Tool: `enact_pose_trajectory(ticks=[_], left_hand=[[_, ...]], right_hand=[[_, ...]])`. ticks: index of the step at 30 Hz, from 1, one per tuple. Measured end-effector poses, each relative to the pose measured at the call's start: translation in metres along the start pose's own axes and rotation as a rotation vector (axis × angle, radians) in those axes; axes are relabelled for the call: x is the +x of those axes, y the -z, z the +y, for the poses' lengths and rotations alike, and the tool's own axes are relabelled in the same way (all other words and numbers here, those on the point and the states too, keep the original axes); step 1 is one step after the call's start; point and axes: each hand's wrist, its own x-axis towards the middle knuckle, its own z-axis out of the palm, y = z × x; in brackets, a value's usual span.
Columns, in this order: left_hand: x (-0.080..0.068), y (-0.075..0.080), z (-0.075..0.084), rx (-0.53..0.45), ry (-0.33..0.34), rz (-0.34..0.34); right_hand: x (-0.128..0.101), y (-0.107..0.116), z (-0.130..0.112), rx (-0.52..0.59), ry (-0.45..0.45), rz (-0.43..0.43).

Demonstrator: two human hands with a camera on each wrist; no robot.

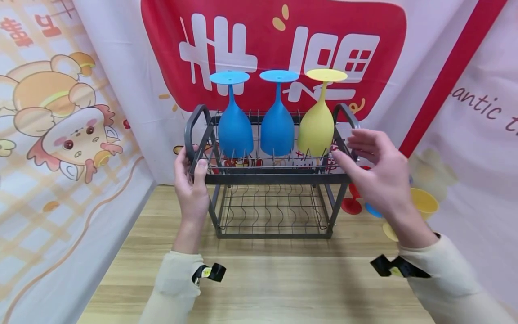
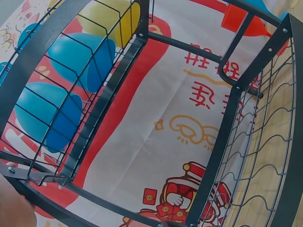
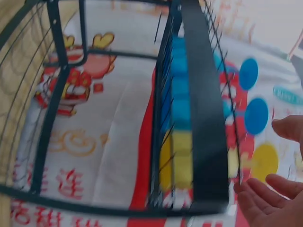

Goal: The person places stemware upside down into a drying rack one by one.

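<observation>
A dark two-tier metal dish rack point(image 1: 279, 179) stands on the table. Its upper tier carries two blue goblets point(image 1: 235, 132) and a yellow goblet point(image 1: 316, 130), all upside down in a row with their round feet up. My left hand point(image 1: 191, 189) grips the upper tier's left front corner, thumb over the front bar; a bit of that hand point(image 2: 14, 205) shows in the left wrist view. Beside the rack's upper right end is my right hand point(image 1: 380, 180), its fingers spread and holding nothing. In the right wrist view, the fingers point(image 3: 260, 198) are close to the rack's edge.
Right of the rack, partly behind my right forearm, a red goblet point(image 1: 351, 206), a blue foot point(image 1: 373, 210) and a yellow cup point(image 1: 425, 202) stand on the wooden table point(image 1: 259, 279). Printed cloth point(image 1: 279, 27) hangs behind and at both sides. The lower tier has wavy wires point(image 1: 267, 207).
</observation>
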Motion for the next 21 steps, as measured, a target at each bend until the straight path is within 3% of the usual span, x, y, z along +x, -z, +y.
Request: enact_pose_trajectory(ticks=[8, 21], left_hand=[[0.0, -0.001, 0.001, 0.001, 0.007, -0.005], [-0.001, -0.001, 0.001, 0.013, 0.016, 0.001]], right_hand=[[-0.004, 0.023, 0.052, 0.002, -0.1, 0.166], [0.001, 0.05, 0.163, -0.128, -0.385, 0.07]])
